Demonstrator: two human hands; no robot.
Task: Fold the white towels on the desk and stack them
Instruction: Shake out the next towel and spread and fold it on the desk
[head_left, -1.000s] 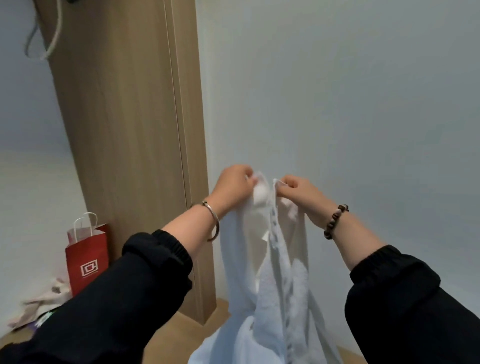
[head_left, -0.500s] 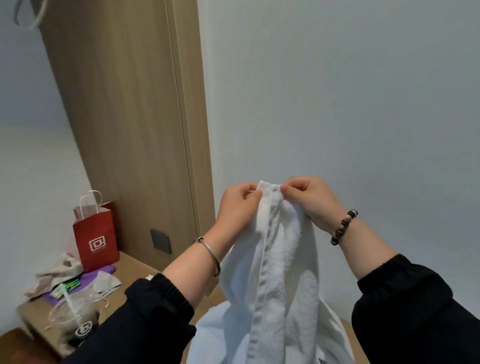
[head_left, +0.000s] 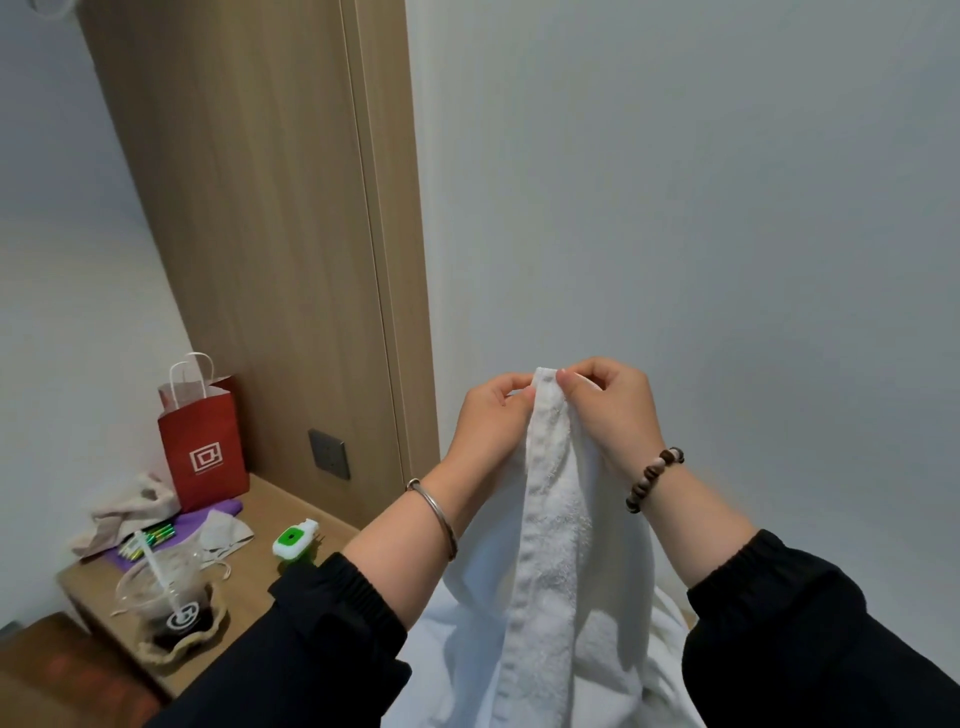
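Two black sleeves sit closest to us, and between them, down low, there's a heap of white cloth (head_left: 441, 654). One towel or several, can't tell from here. Rising out of it is one white towel (head_left: 550, 545), hanging long and narrow in the air with its hemmed edge facing us.

Left hand (head_left: 491, 423) and right hand (head_left: 615, 410) meet at the top. Each grip is pinched tight on the upper edge, with the fingertips nearly touching. My read is that the corners are being matched up high so the towel's own weight pulls it straight for a fold. It looks like early going, with no folded stack in sight.

One silver bangle (head_left: 436, 514) on the left wrist, one bead bracelet (head_left: 654, 480) on the right.

Further off to the left, the tabletop (head_left: 270, 499) carries one plastic cup (head_left: 171, 597) with a straw, one green-and-white gadget (head_left: 296, 540) and one red paper bag (head_left: 202, 452), all well apart from the towel. Behind them stands one wood panel (head_left: 260, 208) with one grey socket (head_left: 328, 453).
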